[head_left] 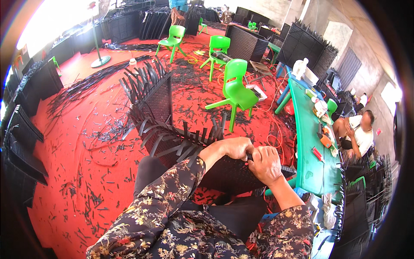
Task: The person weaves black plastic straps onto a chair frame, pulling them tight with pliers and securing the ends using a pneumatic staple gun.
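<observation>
A black woven plastic basket point(228, 175) lies tilted across my lap, with many loose strip ends point(181, 140) sticking up along its rim. Over the near right part of this rim, my two hands are close together. My left hand point(238, 149) is closed in a fist, and my right hand point(266, 165) is closed beside it, fingers curled. A short black strip point(249, 156) shows between them, gripped by both; the rest of it is hidden by the fingers. Behind my left forearm rises another side of the basket point(157, 99), also fringed with strips.
Black scraps cover the red floor point(86, 151). Green chairs point(236, 90) stand ahead. On my right is a green table point(317, 172) with a red-handled tool point(318, 154) on it. One person point(360, 134) sits beyond it; another point(177, 11) stands far back. Woven panels point(26, 142) line the left.
</observation>
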`<state>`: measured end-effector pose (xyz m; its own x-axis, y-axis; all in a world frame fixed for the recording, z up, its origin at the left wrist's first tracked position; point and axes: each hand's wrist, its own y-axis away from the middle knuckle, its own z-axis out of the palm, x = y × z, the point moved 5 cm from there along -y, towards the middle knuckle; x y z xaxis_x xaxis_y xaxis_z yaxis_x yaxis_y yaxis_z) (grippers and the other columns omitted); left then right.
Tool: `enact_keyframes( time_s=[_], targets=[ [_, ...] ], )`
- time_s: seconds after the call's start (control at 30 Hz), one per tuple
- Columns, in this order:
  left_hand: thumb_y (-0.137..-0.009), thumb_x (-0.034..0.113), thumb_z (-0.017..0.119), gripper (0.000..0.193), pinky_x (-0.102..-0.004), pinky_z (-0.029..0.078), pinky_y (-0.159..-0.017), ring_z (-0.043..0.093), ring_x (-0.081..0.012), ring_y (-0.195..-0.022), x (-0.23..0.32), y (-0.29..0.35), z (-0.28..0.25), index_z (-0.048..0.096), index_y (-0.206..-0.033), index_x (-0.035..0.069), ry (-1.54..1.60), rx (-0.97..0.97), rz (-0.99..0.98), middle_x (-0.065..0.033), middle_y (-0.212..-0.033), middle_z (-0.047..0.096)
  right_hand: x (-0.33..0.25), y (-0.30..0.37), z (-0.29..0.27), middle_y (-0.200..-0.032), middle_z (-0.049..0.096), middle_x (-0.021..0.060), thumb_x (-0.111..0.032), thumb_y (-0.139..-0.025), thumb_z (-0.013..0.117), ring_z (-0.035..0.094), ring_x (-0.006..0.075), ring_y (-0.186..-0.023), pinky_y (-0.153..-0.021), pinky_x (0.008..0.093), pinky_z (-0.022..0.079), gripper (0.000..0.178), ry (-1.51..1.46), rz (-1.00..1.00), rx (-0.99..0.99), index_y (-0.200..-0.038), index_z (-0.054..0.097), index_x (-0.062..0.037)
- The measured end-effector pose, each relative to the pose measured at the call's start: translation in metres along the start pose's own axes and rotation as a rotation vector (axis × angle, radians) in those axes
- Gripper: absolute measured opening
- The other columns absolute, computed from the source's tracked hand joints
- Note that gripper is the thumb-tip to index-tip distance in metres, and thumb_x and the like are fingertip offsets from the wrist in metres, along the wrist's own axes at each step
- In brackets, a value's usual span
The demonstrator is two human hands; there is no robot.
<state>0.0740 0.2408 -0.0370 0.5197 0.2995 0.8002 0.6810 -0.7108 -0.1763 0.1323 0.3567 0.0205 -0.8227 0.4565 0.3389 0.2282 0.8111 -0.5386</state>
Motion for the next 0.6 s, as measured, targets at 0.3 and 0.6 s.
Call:
enact_keyframes(
  time_s=[0.3,0.6],
  targets=[
    [-0.070,0.000,0.070,0.041,-0.0362,0.049,-0.075,0.066,-0.0223,-0.082,0.008,-0.002,0.001,0.067,-0.112,0.002,-0.063,-0.027,-0.011,-0.0194,-0.091,0.069,-0.003,0.015,0.008,-0.090,0.054,0.0139,-0.008,-0.071,0.063,0.057,0.0285,-0.084,-0.082,0.0456,0.045,0.010,-0.045,-0.048,0.082,-0.071,0.055,-0.0031],
    [-0.072,0.002,0.071,0.043,-0.0366,0.049,-0.076,0.066,-0.0250,-0.085,0.007,0.000,0.001,0.066,-0.114,0.003,-0.081,-0.057,-0.048,-0.0193,-0.093,0.068,-0.008,0.017,0.008,-0.094,0.055,0.0136,-0.002,-0.070,0.066,0.057,0.0286,-0.090,-0.091,0.0508,0.041,0.011,-0.058,-0.027,0.148,-0.077,0.057,-0.0016]
  ],
)
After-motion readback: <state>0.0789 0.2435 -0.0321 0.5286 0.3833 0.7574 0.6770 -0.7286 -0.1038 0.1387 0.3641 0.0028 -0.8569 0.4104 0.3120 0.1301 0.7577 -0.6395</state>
